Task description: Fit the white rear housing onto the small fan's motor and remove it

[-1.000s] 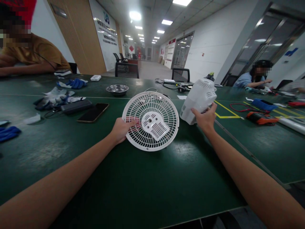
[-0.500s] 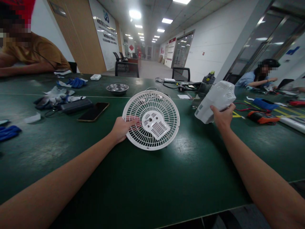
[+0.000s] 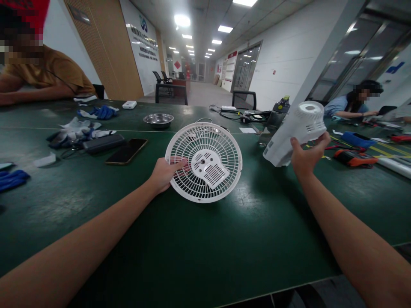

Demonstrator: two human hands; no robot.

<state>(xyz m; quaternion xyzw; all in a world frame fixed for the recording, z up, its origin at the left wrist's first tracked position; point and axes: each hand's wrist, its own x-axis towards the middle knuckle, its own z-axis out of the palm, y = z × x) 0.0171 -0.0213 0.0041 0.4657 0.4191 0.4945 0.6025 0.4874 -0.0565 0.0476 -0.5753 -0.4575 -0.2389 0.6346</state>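
A round white fan grille [image 3: 210, 169], with slotted ribs and a solid vented hub, is tilted up above the green table [image 3: 199, 248]. My left hand [image 3: 165, 173] grips its left rim, thumb on the near side and fingers showing through the ribs behind. On the right, my right hand [image 3: 308, 154] is closed around a white plastic housing [image 3: 289, 137], which leans with a round, vented end at the upper right. The housing's lower end is close to the table; whether it touches I cannot tell.
Behind the grille stands a metal bowl [image 3: 158, 119]. A phone [image 3: 126, 151], a dark case [image 3: 104, 143] and gloves [image 3: 99, 112] lie left. A bottle [image 3: 278, 113] stands behind the housing, and an orange-black meter [image 3: 355, 157] lies right. Two people sit at the table.
My right hand has turned the white housing, raising its upper end and shifting it right, so its round end now shows. My left hand and the fan grille have hardly moved.
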